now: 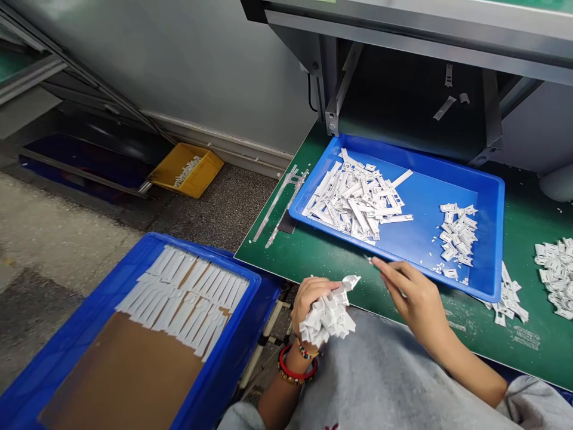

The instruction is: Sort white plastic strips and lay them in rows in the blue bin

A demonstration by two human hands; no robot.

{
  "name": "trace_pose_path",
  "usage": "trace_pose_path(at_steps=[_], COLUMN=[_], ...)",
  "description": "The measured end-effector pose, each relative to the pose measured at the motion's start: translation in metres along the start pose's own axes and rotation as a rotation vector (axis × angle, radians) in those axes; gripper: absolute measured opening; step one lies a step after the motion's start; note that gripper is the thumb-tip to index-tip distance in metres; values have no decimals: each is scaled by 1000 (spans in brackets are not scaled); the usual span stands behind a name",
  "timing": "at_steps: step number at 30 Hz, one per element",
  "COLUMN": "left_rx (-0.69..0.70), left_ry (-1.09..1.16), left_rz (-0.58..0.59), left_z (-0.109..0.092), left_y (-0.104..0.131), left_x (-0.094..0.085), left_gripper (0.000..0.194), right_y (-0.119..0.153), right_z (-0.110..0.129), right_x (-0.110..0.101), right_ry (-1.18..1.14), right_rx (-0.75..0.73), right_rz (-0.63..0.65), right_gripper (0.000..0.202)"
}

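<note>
My left hand (305, 304) is closed around a bunch of white plastic parts (329, 319), their ends fanning out toward my right. One part sticks up above the others near the thumb. My right hand (416, 301) hovers by the front rim of the blue tray (403, 254), thumb and fingertips pinched on a tiny white plastic bit (370, 260). Inside that tray, a heap of long white plastic parts (360, 200) lies at the left and a smaller pile of short white parts (459, 233) at the right.
On the left, a second blue tray (255, 298) holds rows of white strips (179, 292) on brown cardboard (120, 370). A yellow bin (197, 185) sits on the floor. More white parts (557, 278) lie on the green table (483, 346). A dark conveyor belt (403, 95) ends behind the tray.
</note>
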State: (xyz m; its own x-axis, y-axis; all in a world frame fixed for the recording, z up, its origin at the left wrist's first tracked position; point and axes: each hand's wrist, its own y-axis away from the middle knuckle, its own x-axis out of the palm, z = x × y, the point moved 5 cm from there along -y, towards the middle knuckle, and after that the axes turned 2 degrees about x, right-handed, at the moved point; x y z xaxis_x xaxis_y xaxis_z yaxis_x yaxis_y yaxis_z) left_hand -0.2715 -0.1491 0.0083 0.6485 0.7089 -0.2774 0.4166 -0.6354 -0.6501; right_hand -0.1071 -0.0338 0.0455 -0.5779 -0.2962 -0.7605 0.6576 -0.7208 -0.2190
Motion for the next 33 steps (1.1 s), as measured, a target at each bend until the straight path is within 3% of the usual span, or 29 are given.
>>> trace_pose_path(at_steps=[3, 9, 14, 18, 24, 28, 33], left_rx=[-26, 20, 30, 0, -19, 138, 281], left_ry=[-11, -79, -107, -117, -176, -446, -695], left_rz=[7, 58, 54, 76, 66, 190, 459], left_z=[-1, -7, -7, -5, 0, 21, 85], left_y=[-3, -15, -14, -13, -6, 3, 3], left_x=[1, 2, 2, 3, 1, -3, -22], left_gripper=[28, 23, 23, 18, 16, 11, 18], right_y=[-2, 3, 4, 6, 5, 5, 13], right_z=[-4, 24, 24, 29, 5, -12, -24], right_x=[-2, -14, -6, 0, -3, 12, 29], right_ry=[-64, -297, -298, -358, -245, -156, -150], right_rx=[17, -113, -108, -135, 64, 89, 92], right_rz=[-32, 35, 58, 172, -8, 5, 47], right_gripper=[36, 40, 37, 34, 30, 30, 28])
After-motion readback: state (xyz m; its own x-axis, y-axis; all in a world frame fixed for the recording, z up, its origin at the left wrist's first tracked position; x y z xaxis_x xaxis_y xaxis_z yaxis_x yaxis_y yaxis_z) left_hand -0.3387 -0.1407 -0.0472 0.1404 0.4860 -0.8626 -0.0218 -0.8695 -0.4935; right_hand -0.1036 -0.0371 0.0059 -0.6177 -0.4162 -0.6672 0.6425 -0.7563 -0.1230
